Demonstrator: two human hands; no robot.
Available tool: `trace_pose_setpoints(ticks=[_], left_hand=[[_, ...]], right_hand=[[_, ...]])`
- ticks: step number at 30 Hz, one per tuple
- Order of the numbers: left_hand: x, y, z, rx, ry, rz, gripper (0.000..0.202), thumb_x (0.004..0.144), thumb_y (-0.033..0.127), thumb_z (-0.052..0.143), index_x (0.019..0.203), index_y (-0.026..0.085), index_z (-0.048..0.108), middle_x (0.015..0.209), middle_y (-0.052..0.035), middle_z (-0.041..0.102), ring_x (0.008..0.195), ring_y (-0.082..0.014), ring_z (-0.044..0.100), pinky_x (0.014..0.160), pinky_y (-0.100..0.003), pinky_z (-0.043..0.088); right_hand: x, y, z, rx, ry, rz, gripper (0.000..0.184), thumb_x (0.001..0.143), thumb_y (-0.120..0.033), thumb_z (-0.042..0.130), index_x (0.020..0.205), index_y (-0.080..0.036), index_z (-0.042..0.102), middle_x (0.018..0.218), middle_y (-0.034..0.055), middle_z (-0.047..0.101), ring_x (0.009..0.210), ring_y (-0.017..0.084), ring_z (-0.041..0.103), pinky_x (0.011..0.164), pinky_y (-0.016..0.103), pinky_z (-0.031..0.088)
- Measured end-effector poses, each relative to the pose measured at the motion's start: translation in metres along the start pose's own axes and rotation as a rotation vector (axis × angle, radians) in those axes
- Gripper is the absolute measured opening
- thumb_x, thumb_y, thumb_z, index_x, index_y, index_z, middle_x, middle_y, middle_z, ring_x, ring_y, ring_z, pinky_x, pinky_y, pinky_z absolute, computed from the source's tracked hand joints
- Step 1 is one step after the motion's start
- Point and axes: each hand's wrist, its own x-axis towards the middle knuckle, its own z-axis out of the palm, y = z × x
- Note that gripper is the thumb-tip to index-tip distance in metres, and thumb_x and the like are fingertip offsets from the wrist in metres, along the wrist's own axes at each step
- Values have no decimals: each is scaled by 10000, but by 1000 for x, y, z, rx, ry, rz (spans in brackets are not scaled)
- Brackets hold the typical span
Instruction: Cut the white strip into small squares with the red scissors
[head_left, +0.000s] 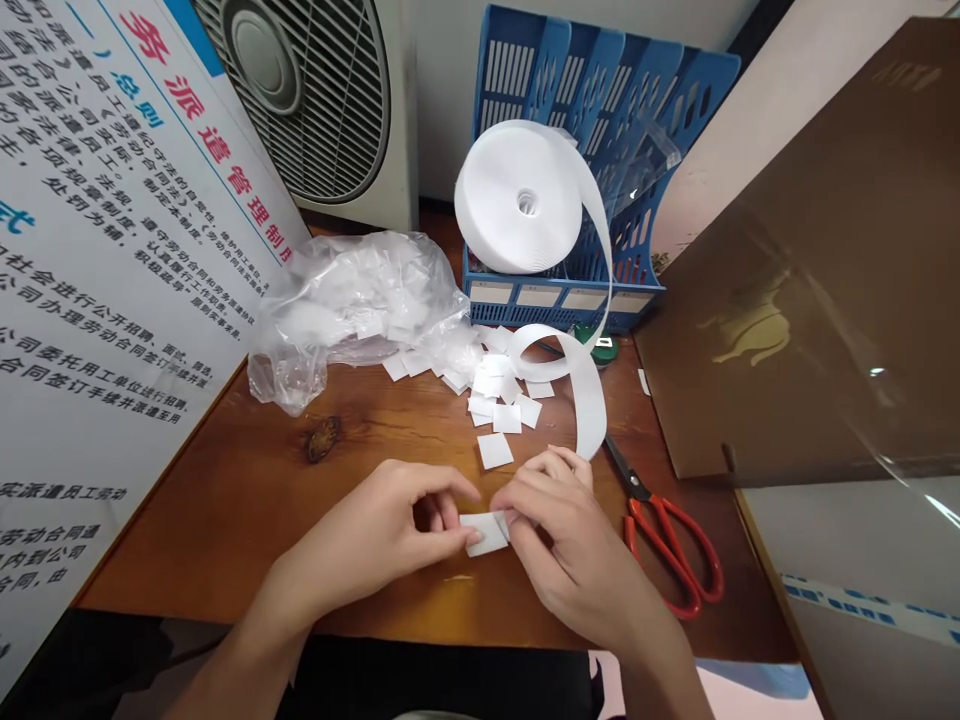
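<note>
Both my hands pinch one small white square piece [485, 532] just above the wooden table [247, 500]. My left hand [375, 535] grips its left edge with thumb and fingers closed. My right hand [566, 545] pinches its right edge. Behind them a large white tape roll [521, 197] leans on a blue file rack [600, 120]. Its loose strip [585, 385] curls down to the table, ending by my right hand. Several cut white squares [499, 400] lie scattered between the roll and my hands.
Red-handled scissors [667, 545] lie right of my right hand. A crumpled clear plastic bag [352, 300] with white pieces sits at the left back. A printed board [97, 250] stands on the left, a brown cardboard sheet [825, 300] on the right, a fan [315, 90] behind.
</note>
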Motion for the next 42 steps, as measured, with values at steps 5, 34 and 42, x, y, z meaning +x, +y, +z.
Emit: trace_pose_setpoints(ticks=[5, 34, 42], left_hand=[[0, 4, 2, 53, 49, 47, 107, 879, 247, 733, 781, 212, 755, 764, 8, 722, 686, -136, 650, 629, -227, 496], [3, -22, 27, -410, 274, 0, 127, 901, 327, 764, 962, 259, 853, 865, 11, 824, 744, -159, 743, 690, -211, 582], [1, -19, 25, -335, 304, 47, 144, 918, 304, 742, 960, 219, 850, 879, -3, 825, 752, -145, 725, 689, -184, 546]], right_hand=[[-3, -2, 4, 46, 2, -21, 116, 997, -151, 575, 923, -230, 614, 827, -28, 593, 884, 181, 486, 965, 436, 336], [-8, -7, 27, -332, 392, -141, 411, 887, -174, 680, 1289, -259, 671, 1257, 61, 716, 1217, 348, 558, 1071, 635, 313], [-8, -5, 13, -214, 283, -89, 359, 927, -247, 691, 1280, -282, 634, 1190, 5, 703, 1220, 270, 534, 1093, 524, 304]])
